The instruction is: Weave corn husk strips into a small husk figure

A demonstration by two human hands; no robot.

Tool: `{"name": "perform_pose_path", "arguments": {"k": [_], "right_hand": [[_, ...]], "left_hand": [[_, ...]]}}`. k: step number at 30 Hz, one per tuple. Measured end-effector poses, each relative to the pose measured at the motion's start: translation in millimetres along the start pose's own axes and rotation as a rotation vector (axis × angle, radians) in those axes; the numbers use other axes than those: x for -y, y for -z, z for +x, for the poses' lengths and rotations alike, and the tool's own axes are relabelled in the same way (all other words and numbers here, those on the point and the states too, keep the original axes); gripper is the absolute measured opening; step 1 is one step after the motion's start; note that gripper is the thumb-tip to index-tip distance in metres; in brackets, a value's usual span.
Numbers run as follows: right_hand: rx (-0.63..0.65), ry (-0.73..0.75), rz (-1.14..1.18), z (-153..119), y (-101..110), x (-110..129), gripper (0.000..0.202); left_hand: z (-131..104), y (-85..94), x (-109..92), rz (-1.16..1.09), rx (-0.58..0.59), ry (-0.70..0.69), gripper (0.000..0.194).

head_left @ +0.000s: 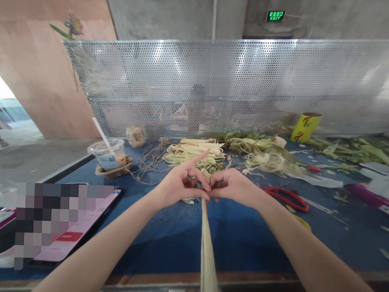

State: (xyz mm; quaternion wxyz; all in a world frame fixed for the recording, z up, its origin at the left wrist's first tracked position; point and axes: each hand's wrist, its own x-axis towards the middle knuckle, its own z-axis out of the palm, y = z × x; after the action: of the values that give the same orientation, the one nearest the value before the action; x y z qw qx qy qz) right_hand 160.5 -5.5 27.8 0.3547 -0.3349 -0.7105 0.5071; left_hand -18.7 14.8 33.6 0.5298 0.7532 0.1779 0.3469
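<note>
Over the middle of the blue table, my left hand (187,182) and my right hand (229,184) meet fingertip to fingertip. Both are pinched on the upper end of a long pale corn husk strip (208,253), which hangs toward me past the table's front edge. My left index finger points up and away from the strip. The fingertips partly hide the gripped end. Just beyond my hands lies a pile of pale cut husks (197,148), with greenish shreds at its near side.
Red-handled scissors (286,199) lie to the right. Loose husks (267,159) and a yellow can-like container (305,127) stand farther back. At left are a drink cup (108,153) in a cardboard holder, tangled twine (149,161) and a tablet (83,231). A perforated metal screen (171,77) edges the table.
</note>
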Motion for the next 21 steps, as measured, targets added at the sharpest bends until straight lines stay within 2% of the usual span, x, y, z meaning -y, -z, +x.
{"name": "perform_pose_path", "arguments": {"k": [5,13,17,21], "right_hand": [[0.016,0.014,-0.038,0.3,2.2,-2.3,0.003],[0.200,-0.062,0.105,-1.5,2.1,1.3,0.004],[0.272,-0.102,0.175,1.9,0.6,0.7,0.004],[0.297,-0.130,0.176,2.3,0.9,-0.3,0.010]], "left_hand": [[-1.0,-2.3,-2.6,0.015,-0.023,0.006,0.093],[-6.7,-11.4,-2.7,-0.148,0.047,-0.002,0.100],[-8.9,-11.5,-2.8,-0.123,0.059,0.006,0.104],[-10.2,-10.6,-3.0,-0.073,0.019,0.011,0.107]]}}
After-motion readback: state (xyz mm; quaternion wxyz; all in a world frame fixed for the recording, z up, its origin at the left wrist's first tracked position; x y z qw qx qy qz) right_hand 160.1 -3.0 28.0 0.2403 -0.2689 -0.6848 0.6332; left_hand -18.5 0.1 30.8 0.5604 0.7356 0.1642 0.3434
